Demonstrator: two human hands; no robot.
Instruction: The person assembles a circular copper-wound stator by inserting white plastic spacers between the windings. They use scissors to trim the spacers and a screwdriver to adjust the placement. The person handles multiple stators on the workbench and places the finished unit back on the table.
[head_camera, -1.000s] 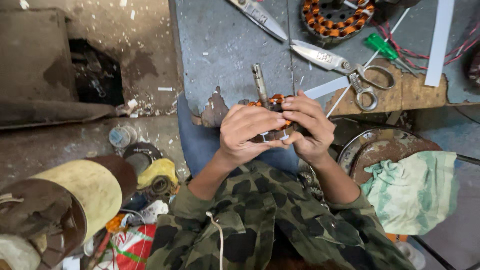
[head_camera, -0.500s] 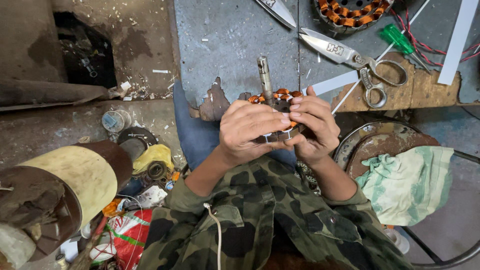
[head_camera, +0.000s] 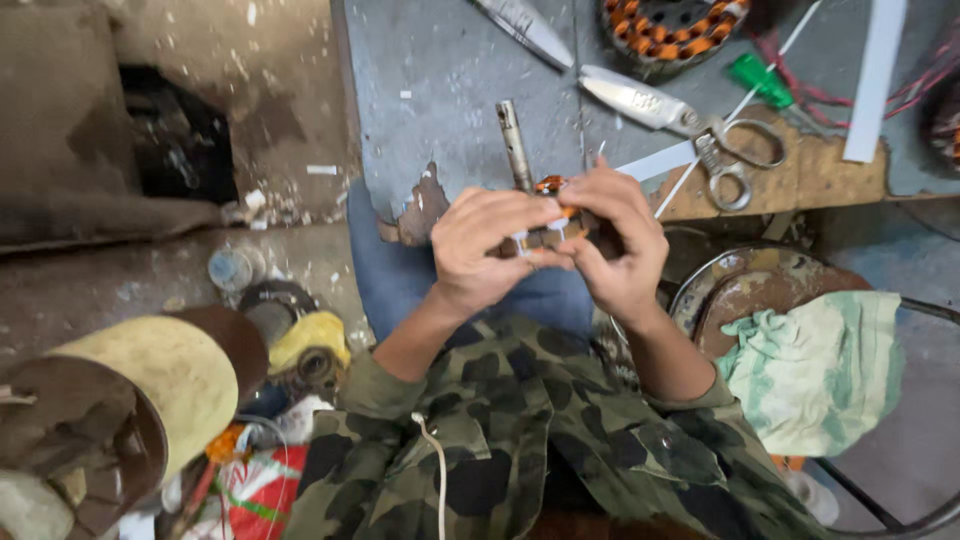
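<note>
At nine o'clock low, a yellowed drum (head_camera: 150, 385) lies on its side with its open end toward the lower left; what it holds cannot be made out. Just right of it, a clutter of round tins and a yellow cloth (head_camera: 305, 340) sits on the floor.

At the centre, the person's left hand (head_camera: 485, 250) is curled, fingers closed around a small motor armature (head_camera: 550, 225), thumb pressing its near side. The armature's steel shaft (head_camera: 514, 145) sticks out toward twelve o'clock over the grey bench (head_camera: 440, 90). The right hand (head_camera: 615, 245) is likewise closed on the armature from the three o'clock side, fingertips meeting the left hand's, so most of the copper winding is hidden.

At one o'clock, scissors (head_camera: 690, 120) lie on the bench, with an orange-wound stator (head_camera: 670, 25) beyond. At four o'clock, a rusty round pan (head_camera: 745, 290) holds a green and white rag (head_camera: 820, 365).
</note>
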